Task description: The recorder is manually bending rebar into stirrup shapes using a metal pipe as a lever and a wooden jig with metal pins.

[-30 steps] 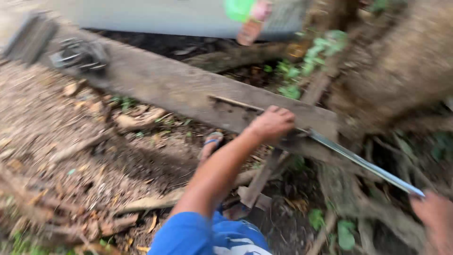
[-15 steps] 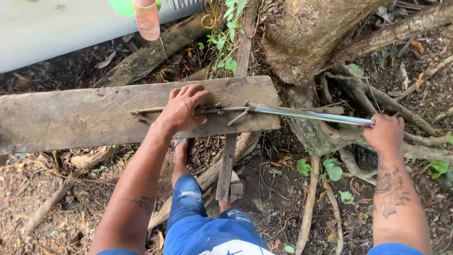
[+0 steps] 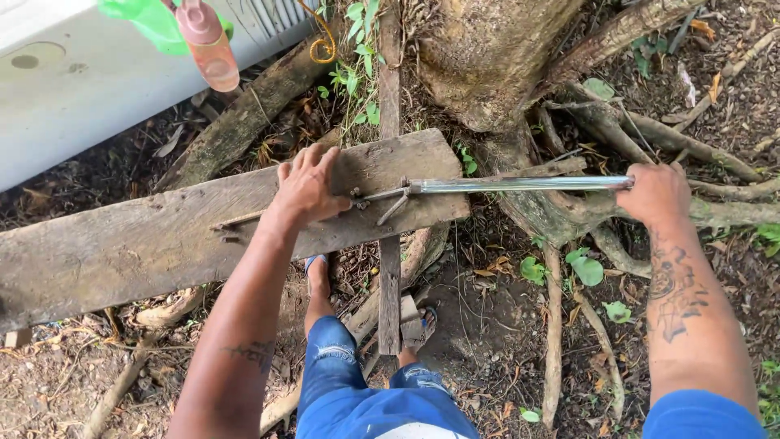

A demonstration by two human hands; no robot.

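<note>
Metal rod: far end hidden in closed right hand; left hand flat, covering plank

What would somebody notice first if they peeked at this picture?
Probably the shiny metal bar, stretching across the middle from the weathered wooden plank toward the tree roots on the right. The left hand presses flat on the plank, while the right hand grips the bar's far end. Behind them, a thick tree trunk rises at the top.
</note>
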